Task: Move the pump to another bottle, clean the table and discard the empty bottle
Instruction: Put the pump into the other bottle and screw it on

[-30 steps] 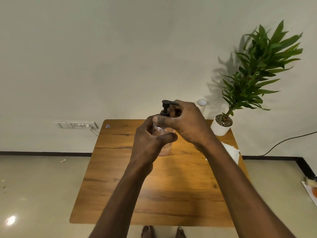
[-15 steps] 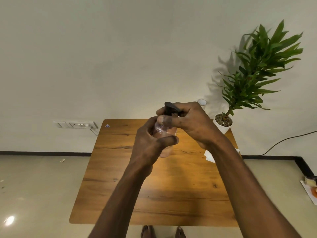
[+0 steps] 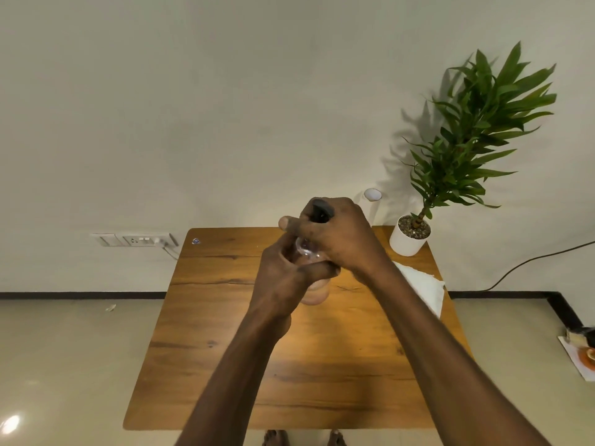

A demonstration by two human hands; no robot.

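Observation:
A clear bottle [image 3: 314, 292] is held upright over the middle of the wooden table [image 3: 225, 333], with my left hand [image 3: 283, 278] wrapped round its body. On its neck sits the black pump [image 3: 319, 210]. My right hand [image 3: 338, 236] is closed over the pump from above, so only the pump's top shows between the fingers. Behind my right hand, the white top of a second bottle [image 3: 372, 194] shows at the table's back edge; the rest of it is hidden.
A potted plant in a white pot [image 3: 407, 243] stands at the table's back right corner. A white cloth [image 3: 425, 289] lies along the right edge. A wall socket [image 3: 141, 240] with a cable is on the left, and a small sticker [image 3: 195, 241] marks the back left corner.
My right hand has turned on the pump and closed further over it, so the pump head that stuck out to the left is now mostly covered. The left hand holds the bottle still.

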